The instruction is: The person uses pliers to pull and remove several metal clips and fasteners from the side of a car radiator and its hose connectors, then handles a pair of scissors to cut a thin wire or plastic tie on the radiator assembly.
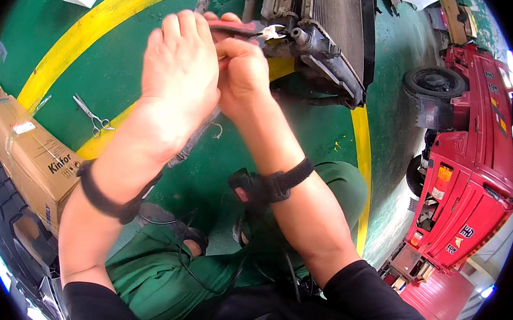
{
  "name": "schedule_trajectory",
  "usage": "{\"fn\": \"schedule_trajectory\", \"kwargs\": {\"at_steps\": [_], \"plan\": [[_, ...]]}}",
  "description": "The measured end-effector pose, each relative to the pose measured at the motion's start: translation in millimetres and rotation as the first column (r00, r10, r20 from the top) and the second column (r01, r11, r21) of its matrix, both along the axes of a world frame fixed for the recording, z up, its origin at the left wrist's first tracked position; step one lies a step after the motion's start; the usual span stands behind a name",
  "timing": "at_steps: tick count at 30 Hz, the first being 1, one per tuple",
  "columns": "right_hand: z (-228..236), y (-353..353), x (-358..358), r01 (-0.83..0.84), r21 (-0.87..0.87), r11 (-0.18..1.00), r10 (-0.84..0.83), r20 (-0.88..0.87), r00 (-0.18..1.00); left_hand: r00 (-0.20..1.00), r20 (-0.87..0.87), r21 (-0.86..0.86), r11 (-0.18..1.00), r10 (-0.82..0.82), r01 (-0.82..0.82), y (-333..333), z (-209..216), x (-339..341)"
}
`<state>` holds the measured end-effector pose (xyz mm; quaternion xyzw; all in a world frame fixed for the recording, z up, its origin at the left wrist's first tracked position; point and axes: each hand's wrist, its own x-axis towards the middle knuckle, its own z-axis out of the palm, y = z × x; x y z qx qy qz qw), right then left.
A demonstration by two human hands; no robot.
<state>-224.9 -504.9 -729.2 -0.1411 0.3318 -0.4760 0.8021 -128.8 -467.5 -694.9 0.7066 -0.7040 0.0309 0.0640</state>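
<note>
My left hand (179, 64) and my right hand (243, 72) are close together at the top middle. Both are closed around the red handles of a pair of pliers (230, 27). The metal jaws point right and meet the side of a dusty radiator assembly (337, 20), just left of a dark pipe stub (299, 35). Whether the jaws grip anything there is too small to tell. My fingers hide much of the handles. A black strap circles each forearm, and the right one carries a small dark device (247, 186).
Scissors (93, 116) lie on the green floor at the left, near a cardboard box (27, 155) and a black plastic part (13, 215). Yellow lines (361, 170) cross the floor. A red truck (470, 157) with a spare wheel (435, 82) stands at the right. Cables hang over my legs.
</note>
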Motion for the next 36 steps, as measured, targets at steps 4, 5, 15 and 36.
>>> {"fn": "schedule_trajectory", "kwargs": {"at_steps": [4, 5, 15, 36], "plan": [[-4, 0, -2, 0.0, 0.032, 0.999, 0.006, -0.178, 0.984, 0.965, -0.261, -0.031, 1.0, -0.01, 0.002, -6, -37, -1], [-6, -1, -4, -0.004, 0.026, 1.0, 0.008, -0.175, 0.984, 0.94, -0.339, -0.041, 0.999, -0.032, 0.019, -7, -39, 0], [-10, -1, -1, 0.011, -0.044, 0.999, -0.013, -0.054, 0.998, 0.848, -0.523, 0.135, 0.991, 0.084, -0.015, -7, -35, 12], [-2, -1, 2, 0.159, 0.161, 0.974, -0.056, -0.512, 0.857, 0.497, -0.86, 0.213, 0.966, 0.113, 0.149, -3, -61, 7]]}}
